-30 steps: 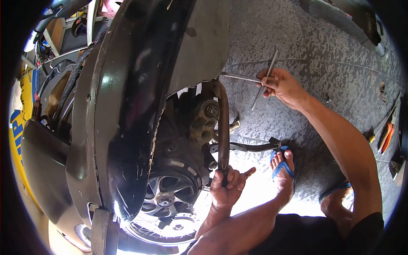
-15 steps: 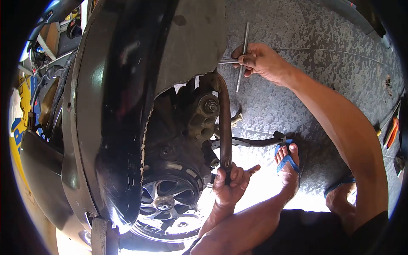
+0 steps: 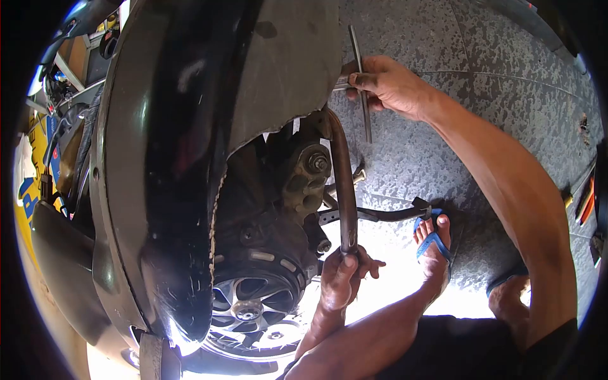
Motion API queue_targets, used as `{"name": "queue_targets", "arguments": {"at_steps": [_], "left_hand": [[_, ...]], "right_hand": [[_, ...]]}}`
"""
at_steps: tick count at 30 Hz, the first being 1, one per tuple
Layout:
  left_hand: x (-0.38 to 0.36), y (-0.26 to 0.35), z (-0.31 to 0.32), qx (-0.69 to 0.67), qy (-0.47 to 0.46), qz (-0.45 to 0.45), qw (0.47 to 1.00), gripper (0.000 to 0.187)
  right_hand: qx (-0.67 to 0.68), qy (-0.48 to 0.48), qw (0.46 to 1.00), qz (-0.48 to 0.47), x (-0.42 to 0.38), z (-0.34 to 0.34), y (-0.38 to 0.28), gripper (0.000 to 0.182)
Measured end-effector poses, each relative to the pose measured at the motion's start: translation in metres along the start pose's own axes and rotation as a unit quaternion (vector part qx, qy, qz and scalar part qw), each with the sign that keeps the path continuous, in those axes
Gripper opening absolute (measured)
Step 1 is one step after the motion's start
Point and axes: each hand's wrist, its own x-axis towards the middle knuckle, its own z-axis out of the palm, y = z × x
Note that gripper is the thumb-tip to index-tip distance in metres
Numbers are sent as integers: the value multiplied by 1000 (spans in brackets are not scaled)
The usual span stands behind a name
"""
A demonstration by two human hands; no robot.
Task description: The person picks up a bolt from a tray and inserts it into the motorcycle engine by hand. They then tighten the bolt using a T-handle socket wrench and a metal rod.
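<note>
My right hand (image 3: 389, 87) grips a T-handle wrench (image 3: 356, 47) near the joint of its bar and stem. The stem points left toward the motorcycle's underside, where its tip is hidden behind the grey panel. My left hand (image 3: 342, 278) is closed around the lower end of a curved brown metal pipe (image 3: 342, 183), with the thumb resting on it. The pipe's upper end reaches up to the edge of the torn panel. Just left of the pipe sits the greasy engine part with a nut (image 3: 316, 162).
The motorcycle's dark bodywork (image 3: 183, 126) fills the left side, with a spoked-look wheel (image 3: 247, 310) below. A foot pedal lever (image 3: 386, 214) juts right toward my sandalled foot (image 3: 432, 244). Orange-handled tools (image 3: 587, 199) lie at the far right on the floor (image 3: 506, 95).
The wrench's crossbar now leans the other way, and my right hand has shifted slightly left and up with it. The pipe's lower end and my left hand have moved a little right.
</note>
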Motion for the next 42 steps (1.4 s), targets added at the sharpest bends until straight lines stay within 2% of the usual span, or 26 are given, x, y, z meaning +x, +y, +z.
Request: {"name": "queue_targets", "arguments": {"at_steps": [3, 5, 6, 8, 13, 15, 17, 19, 20, 21, 23, 24, 26, 27, 29, 30, 32, 33, 35, 36, 38, 39, 41, 42], "left_hand": [[1, 1, 2, 29, 13, 18, 999, 43], [0, 6, 2, 95, 22, -8, 995, 42], [1, 5, 7, 63, 42, -5, 997, 41], [-1, 4, 7, 56, 44, -1, 997, 41], [1, 6, 3, 22, 24, -3, 999, 43], [1, 7, 6, 28, 28, -3, 999, 43], [2, 6, 6, 16, 12, -7, 1000, 43], [3, 6, 5, 17, 6, -6, 1000, 43], [3, 7, 5, 22, 10, -8, 1000, 44], [2, 7, 6, 27, 14, -11, 999, 44], [3, 7, 6, 19, 8, -10, 1000, 44], [3, 7, 5, 14, 3, -11, 1000, 44], [1, 6, 4, 18, 6, -12, 1000, 45], [2, 5, 4, 19, 7, -10, 1000, 45], [3, 4, 4, 16, 5, -11, 1000, 45], [3, 6, 4, 14, 1, -9, 1000, 45], [5, 8, 5, 15, 1, -6, 1000, 44], [4, 8, 6, 14, 4, -12, 1000, 44], [3, 9, 6, 16, 8, -16, 1000, 43], [3, 9, 6, 18, 10, -20, 1000, 43], [2, 10, 7, 14, 11, -25, 1000, 43], [3, 11, 8, 10, 10, -27, 1000, 43], [5, 10, 9, 16, 12, -22, 1000, 44], [4, 11, 10, 20, 17, -18, 999, 44]], "right_hand": [[8, -2, 1000, 27, 0, 2, -1, 27], [8, -17, 1000, 21, 5, 1, -6, 22], [11, -18, 1000, 23, 9, 6, -4, 22], [152, 18, 986, 61, 16, 15, 1, 18], [235, 14, 964, 125, 23, 23, 14, 15], [353, 33, 922, 158, 25, 28, 11, 8], [384, 71, 906, 165, 27, 29, 11, 5], [503, 93, 859, 29, 42, 22, 18, 14], [531, 112, 840, 6, 38, 27, 7, 26], [531, 112, 840, 6, 37, 35, 9, 26], [541, 214, 814, -2, 36, 47, 16, 40], [541, 215, 813, -4, 34, 51, 16, 40], [391, 286, 875, 4, 30, 62, 16, 57], [392, 285, 875, 4, 29, 66, 14, 57], [260, 359, 895, 55, 21, 73, 6, 67], [262, 358, 894, 57, 19, 74, 11, 67], [69, 326, 941, 51, 18, 66, 23, 68], [70, 328, 941, 54, 10, 62, 17, 68], [4, 238, 967, 89, -3, 50, 0, 62], [5, 238, 967, 89, -4, 41, -1, 62], [75, 101, 987, 104, -1, 22, -3, 60], [76, 103, 986, 103, 0, 19, -5, 60], [195, 70, 961, 181, 1, 15, -13, 49], [208, 44, 949, 233, -2, 17, -25, 41]]}}
